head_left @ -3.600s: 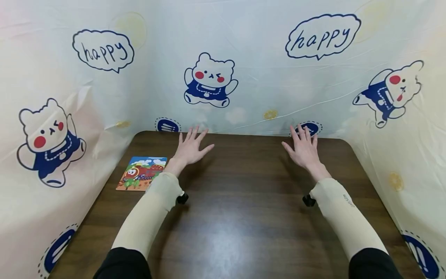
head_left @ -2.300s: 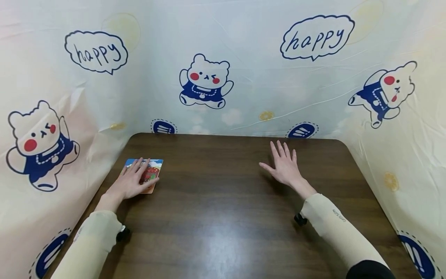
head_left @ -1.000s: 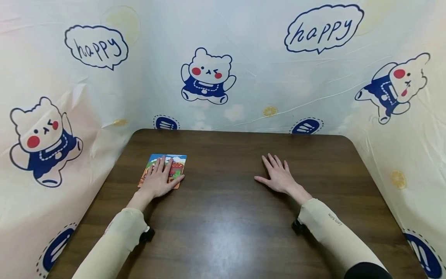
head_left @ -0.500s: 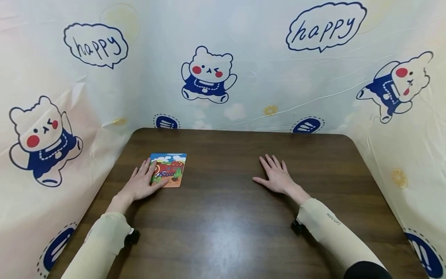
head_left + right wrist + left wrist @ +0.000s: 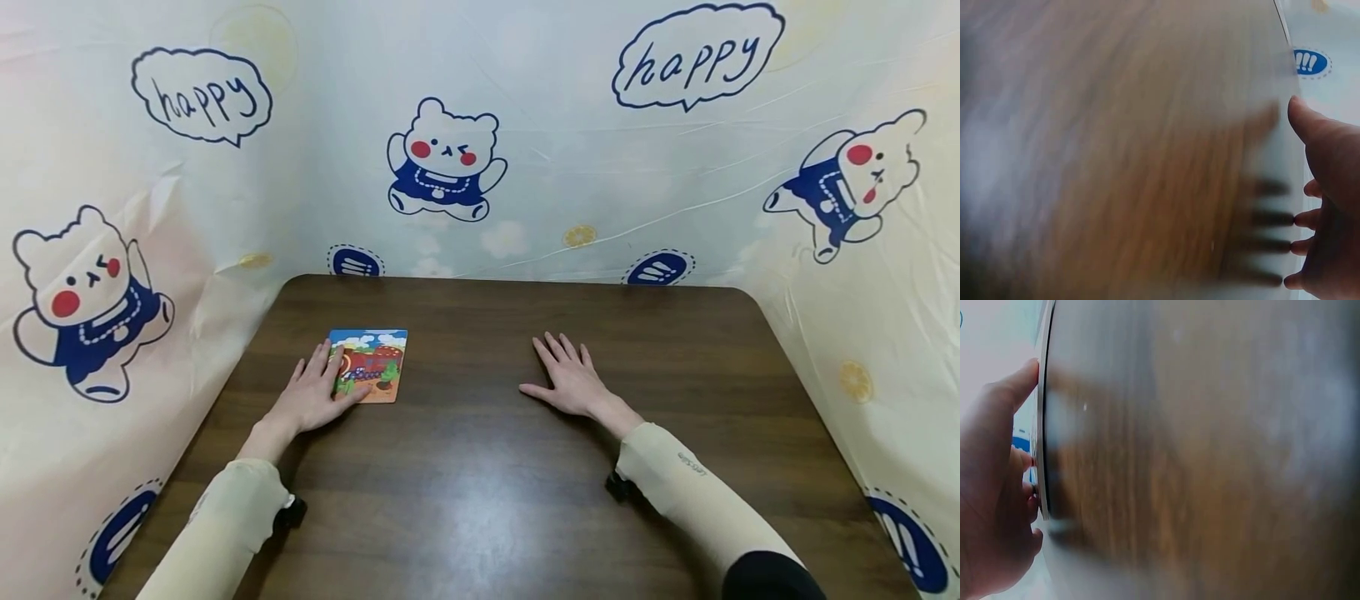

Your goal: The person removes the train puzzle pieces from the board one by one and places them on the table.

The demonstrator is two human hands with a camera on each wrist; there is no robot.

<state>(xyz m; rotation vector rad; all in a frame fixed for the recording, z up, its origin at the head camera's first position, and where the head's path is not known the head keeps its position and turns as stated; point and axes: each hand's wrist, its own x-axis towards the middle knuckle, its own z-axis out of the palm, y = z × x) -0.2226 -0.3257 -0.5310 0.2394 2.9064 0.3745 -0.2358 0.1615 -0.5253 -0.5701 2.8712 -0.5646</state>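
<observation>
A flat, square board [image 5: 381,367] with a colourful cartoon picture lies on the brown wooden table in the head view, left of the middle. My left hand [image 5: 311,396] rests across its left side, fingers spread and nearly straight, covering part of the picture. In the left wrist view the board's thin edge [image 5: 1042,437] shows beside the thumb and fingers of that left hand [image 5: 991,487]. My right hand [image 5: 573,383] lies palm down near the tabletop to the right, fingers spread, holding nothing. The right wrist view shows the same right hand [image 5: 1335,187] with its fingertips at the table surface.
The brown table [image 5: 480,500] has rounded far corners. Behind and beside it hangs a pale sheet [image 5: 555,150] printed with bears and "happy" bubbles. Both forearms wear pale sleeves [image 5: 225,517], with a small black device [image 5: 291,512] at the left wrist.
My left hand came down onto the board, which has shifted to the right. That hand then moved back to the board's left part. My right hand lowered and drifted left.
</observation>
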